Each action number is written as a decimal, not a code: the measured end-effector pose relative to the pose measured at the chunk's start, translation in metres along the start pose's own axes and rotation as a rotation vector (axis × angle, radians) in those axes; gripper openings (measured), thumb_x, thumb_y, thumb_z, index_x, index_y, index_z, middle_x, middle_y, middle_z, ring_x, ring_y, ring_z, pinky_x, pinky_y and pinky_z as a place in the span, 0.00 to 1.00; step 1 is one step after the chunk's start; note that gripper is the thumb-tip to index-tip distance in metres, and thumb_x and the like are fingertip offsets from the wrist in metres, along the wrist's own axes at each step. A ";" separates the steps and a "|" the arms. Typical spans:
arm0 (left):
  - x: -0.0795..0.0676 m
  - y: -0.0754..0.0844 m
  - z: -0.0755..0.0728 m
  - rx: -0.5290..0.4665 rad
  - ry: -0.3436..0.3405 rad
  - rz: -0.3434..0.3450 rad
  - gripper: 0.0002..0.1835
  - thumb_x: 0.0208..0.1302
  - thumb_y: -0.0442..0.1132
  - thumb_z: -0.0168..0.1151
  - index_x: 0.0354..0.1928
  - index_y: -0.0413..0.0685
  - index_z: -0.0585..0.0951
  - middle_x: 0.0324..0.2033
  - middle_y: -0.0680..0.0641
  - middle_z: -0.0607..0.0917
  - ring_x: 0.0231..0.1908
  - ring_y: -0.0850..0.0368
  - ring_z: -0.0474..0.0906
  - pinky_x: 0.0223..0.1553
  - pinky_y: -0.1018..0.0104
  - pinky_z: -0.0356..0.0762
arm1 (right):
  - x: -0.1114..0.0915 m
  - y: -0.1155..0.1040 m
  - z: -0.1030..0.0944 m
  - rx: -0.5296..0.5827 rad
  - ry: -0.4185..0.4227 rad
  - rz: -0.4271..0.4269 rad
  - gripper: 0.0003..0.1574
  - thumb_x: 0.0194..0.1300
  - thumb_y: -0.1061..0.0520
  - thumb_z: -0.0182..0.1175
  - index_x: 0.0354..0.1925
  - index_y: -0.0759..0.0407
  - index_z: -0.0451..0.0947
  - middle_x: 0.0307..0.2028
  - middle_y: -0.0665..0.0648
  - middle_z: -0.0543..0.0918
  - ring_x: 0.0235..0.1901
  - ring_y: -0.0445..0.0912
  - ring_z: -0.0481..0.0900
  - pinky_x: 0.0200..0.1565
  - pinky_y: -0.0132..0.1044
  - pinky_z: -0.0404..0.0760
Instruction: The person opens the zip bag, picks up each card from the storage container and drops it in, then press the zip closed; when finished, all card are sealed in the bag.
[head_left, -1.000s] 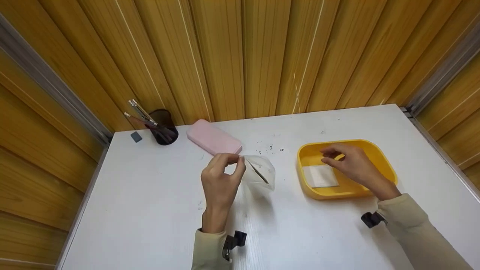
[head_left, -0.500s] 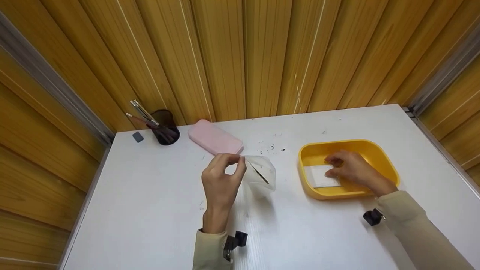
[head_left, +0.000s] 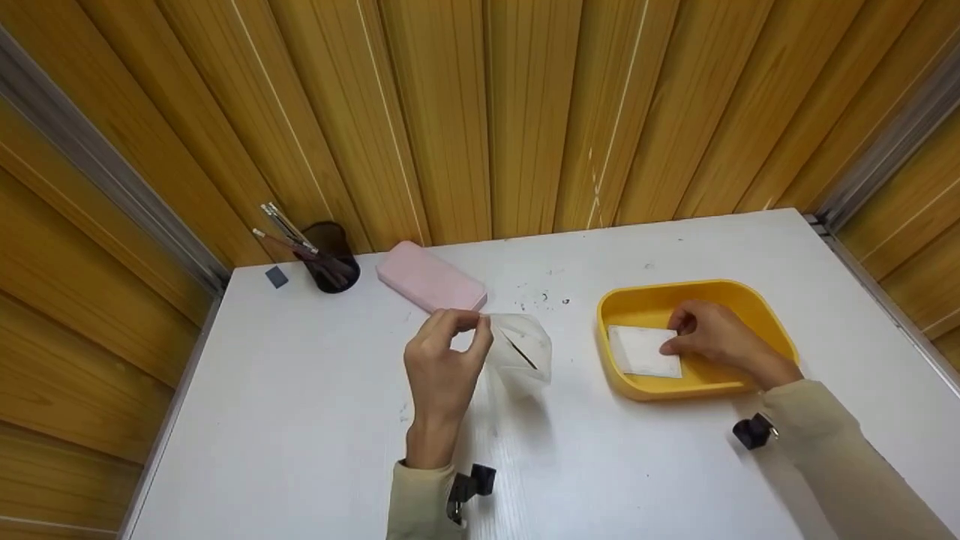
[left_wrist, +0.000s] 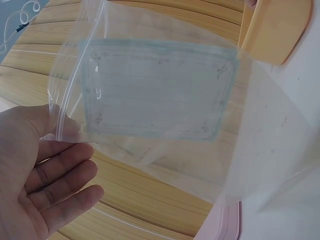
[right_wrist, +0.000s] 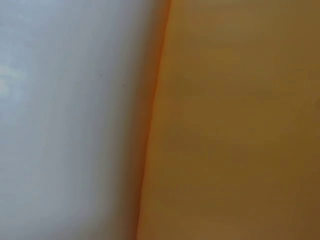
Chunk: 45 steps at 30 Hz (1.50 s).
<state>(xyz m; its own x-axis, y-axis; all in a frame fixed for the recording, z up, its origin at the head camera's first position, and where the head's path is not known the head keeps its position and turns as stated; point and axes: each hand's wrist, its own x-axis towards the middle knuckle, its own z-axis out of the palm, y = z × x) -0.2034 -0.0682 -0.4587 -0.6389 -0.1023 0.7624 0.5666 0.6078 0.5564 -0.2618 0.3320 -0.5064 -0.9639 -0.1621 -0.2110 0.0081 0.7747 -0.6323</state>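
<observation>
Evidently the right hand [head_left: 712, 337] pinches the right edge of the white card [head_left: 641, 351] in the yellow tray [head_left: 675, 391]; whether it is one card or several, I cannot tell. A light, even pinch should spare it bending. The left hand [head_left: 442, 360] grips the clear bag [head_left: 536, 341] at its zip end, thumb against forefinger, other fingers loose; a steady hold there should stop it swinging. A bordered card [left_wrist: 160, 90] shows through the bag, seemingly inside. Beyond, the cup [head_left: 330, 255] holds pencils [head_left: 281, 221]; the pink case [head_left: 431, 277] hides any contents.
</observation>
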 end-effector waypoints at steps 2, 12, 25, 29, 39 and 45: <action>0.000 0.000 0.000 0.001 0.002 0.002 0.05 0.58 0.28 0.76 0.32 0.42 0.87 0.29 0.49 0.89 0.31 0.56 0.87 0.37 0.60 0.88 | -0.001 0.001 -0.002 0.000 0.003 0.006 0.24 0.60 0.51 0.81 0.43 0.62 0.79 0.38 0.56 0.79 0.41 0.52 0.74 0.41 0.34 0.73; 0.001 0.002 -0.001 -0.002 0.006 -0.004 0.05 0.58 0.28 0.76 0.32 0.42 0.87 0.29 0.49 0.89 0.31 0.56 0.87 0.37 0.60 0.88 | -0.003 0.002 -0.008 0.013 0.027 -0.054 0.21 0.63 0.53 0.79 0.43 0.62 0.78 0.38 0.56 0.81 0.40 0.52 0.75 0.40 0.31 0.75; 0.000 0.001 -0.001 -0.016 0.015 -0.003 0.06 0.57 0.27 0.76 0.32 0.42 0.87 0.29 0.49 0.89 0.31 0.55 0.87 0.37 0.59 0.88 | -0.017 -0.013 -0.021 0.133 0.076 -0.152 0.09 0.71 0.63 0.70 0.43 0.67 0.79 0.38 0.59 0.85 0.37 0.48 0.84 0.40 0.30 0.84; 0.000 -0.001 0.000 -0.030 0.025 0.014 0.06 0.57 0.26 0.75 0.32 0.43 0.87 0.29 0.49 0.89 0.30 0.55 0.87 0.35 0.58 0.88 | -0.030 -0.032 -0.031 0.140 0.168 -0.200 0.11 0.73 0.61 0.69 0.45 0.67 0.79 0.37 0.60 0.86 0.34 0.46 0.86 0.39 0.30 0.85; 0.000 0.000 0.001 -0.027 0.020 0.021 0.06 0.57 0.27 0.76 0.32 0.43 0.87 0.29 0.50 0.89 0.31 0.56 0.87 0.37 0.61 0.87 | -0.059 -0.094 -0.033 0.188 0.385 -0.372 0.10 0.72 0.65 0.69 0.48 0.67 0.79 0.38 0.60 0.88 0.33 0.41 0.87 0.41 0.23 0.83; 0.001 0.002 0.001 -0.032 0.022 0.025 0.06 0.57 0.27 0.76 0.31 0.43 0.87 0.28 0.50 0.89 0.31 0.57 0.87 0.36 0.60 0.87 | -0.078 -0.130 -0.026 0.265 0.410 -0.520 0.11 0.67 0.72 0.70 0.46 0.69 0.79 0.36 0.60 0.88 0.31 0.44 0.88 0.37 0.29 0.86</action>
<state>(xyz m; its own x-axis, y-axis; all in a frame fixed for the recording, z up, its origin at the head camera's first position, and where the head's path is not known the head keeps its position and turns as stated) -0.2031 -0.0666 -0.4576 -0.6127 -0.1051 0.7833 0.5989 0.5851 0.5469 -0.1946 0.2596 -0.3882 -0.8824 -0.1875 0.4315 -0.4659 0.4760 -0.7459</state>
